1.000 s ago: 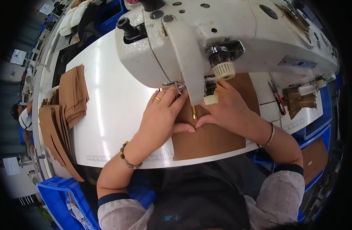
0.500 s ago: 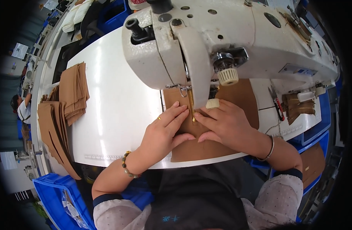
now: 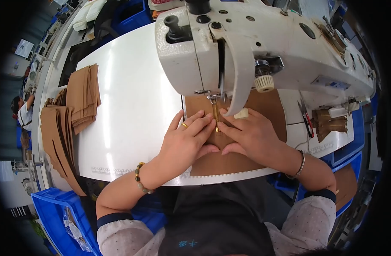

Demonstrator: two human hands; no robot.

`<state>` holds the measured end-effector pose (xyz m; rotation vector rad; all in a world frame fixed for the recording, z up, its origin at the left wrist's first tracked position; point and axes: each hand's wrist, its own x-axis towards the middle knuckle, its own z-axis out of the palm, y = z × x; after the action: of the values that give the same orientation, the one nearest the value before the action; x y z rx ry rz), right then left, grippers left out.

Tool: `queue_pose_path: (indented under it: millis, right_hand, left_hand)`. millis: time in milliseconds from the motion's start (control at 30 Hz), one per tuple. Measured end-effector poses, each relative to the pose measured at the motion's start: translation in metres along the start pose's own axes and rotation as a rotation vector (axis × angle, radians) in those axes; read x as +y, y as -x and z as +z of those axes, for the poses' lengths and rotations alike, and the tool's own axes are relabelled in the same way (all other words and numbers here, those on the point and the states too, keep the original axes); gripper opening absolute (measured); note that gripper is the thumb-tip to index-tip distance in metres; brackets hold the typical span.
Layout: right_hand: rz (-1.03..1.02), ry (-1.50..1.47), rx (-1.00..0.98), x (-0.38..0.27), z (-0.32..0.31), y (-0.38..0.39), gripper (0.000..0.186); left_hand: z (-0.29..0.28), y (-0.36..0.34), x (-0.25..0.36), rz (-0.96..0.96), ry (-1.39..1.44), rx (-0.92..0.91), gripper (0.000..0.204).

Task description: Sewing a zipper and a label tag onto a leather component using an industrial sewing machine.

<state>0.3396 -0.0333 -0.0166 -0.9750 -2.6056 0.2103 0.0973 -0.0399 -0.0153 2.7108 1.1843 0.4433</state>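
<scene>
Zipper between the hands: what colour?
Gold-toned zipper, set against brown material. Best seen in the head view, the only one.

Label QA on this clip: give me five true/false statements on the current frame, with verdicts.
1. The left hand and right hand touch the brown sheet. True.
2. The metal strip between the hands is silver. False: the zipper strip is gold-coloured.
3. The right hand wears a ring. False: the ring is on the left.
4. Brown pieces are stacked left of the left hand. True.
5. The red-handled tool is held. False: it lies untouched.
</scene>
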Motion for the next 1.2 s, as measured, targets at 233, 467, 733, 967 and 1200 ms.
queue_pose_path:
  millis: [233,467,733,967,1200]
  right_hand:
    - [0.022,-0.01,0.059,0.018,0.005,-0.013,0.057]
    - [0.039,-0.072,0.174,0.03,0.006,-0.023,0.056]
    - [-0.008,0.1,0.141,0.024,0.007,-0.015,0.062]
    - [0.14,-0.037,0.003,0.026,0.007,-0.012,0.062]
    - [0.171,-0.023,-0.032,0.033,0.017,-0.008,0.06]
  left_hand:
    - [0.004,-0.014,-0.013,0.002,-0.02,0.08,0.06]
    - [0.007,-0.022,-0.02,-0.033,0.029,0.107,0.058]
    - [0.005,-0.015,-0.018,-0.048,0.155,0.134,0.053]
    - [0.006,-0.019,-0.023,-0.008,0.063,0.115,0.055]
    - [0.007,-0.02,-0.026,-0.015,0.024,0.1,0.057]
